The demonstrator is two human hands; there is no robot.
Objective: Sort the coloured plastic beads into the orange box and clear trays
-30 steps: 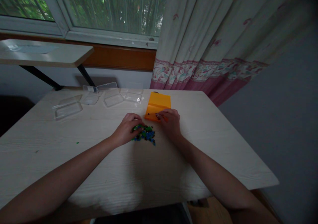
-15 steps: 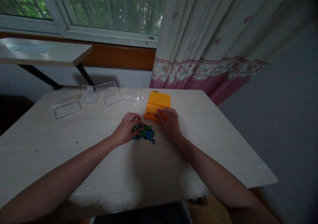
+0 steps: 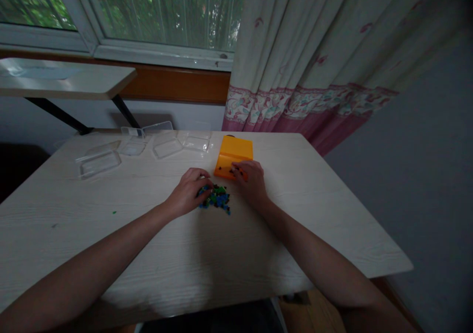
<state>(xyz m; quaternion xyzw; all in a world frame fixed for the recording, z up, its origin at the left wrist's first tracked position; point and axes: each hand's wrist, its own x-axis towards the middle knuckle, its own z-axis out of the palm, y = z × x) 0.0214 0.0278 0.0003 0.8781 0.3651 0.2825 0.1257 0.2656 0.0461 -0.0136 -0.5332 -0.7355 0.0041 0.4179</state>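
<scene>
A small pile of blue, green and dark bits (image 3: pixel 219 198) lies on the table in front of me. Resting at its left edge, my left hand (image 3: pixel 190 190) has its curled fingers and thumb apart, the thumb reaching over the bits. An orange-yellow open case (image 3: pixel 236 147) stands just beyond the pile, with several dark bits in its near half. My right hand (image 3: pixel 252 181) reaches over the near right part of this case, thumb and fingertips drawn together among the dark bits. Whatever is between those fingertips is too small to make out.
Several clear plastic boxes (image 3: pixel 99 164) stand along the table's far left. A lone green bit (image 3: pixel 114 212) lies left of my left forearm. A raised shelf (image 3: pixel 92 79) overhangs the back left corner. Curtains (image 3: pixel 281 101) hang behind the table (image 3: pixel 318 215).
Both hands stay in nearly the same places. The right fingertips have shifted very slightly over the case; the view has moved a little.
</scene>
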